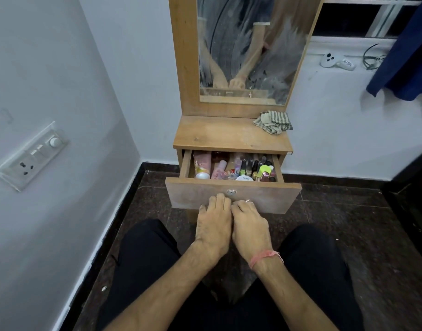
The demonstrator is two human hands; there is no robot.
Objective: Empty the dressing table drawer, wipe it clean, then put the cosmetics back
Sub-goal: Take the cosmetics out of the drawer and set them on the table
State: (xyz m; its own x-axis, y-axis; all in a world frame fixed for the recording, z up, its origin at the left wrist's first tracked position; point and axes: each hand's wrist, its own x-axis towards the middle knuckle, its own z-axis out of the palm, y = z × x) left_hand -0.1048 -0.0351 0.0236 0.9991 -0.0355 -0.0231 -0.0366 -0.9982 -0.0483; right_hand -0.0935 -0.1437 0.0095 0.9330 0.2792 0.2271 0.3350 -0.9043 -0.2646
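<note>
The wooden drawer (232, 194) is seen pulled out, packed with cosmetics (233, 169): pink tubes at 9 o'clock, dark bottles at 3 o'clock. Its lower front edge is touched by the left hand (213, 225) and right hand (249, 226), side by side; whether the fingers are curled under it cannot be told.

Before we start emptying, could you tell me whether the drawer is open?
Open: the drawer is pulled out, cosmetics visible inside.

cosmetics (233, 168) in drawer (233, 193), cloth (273, 122) above
</note>
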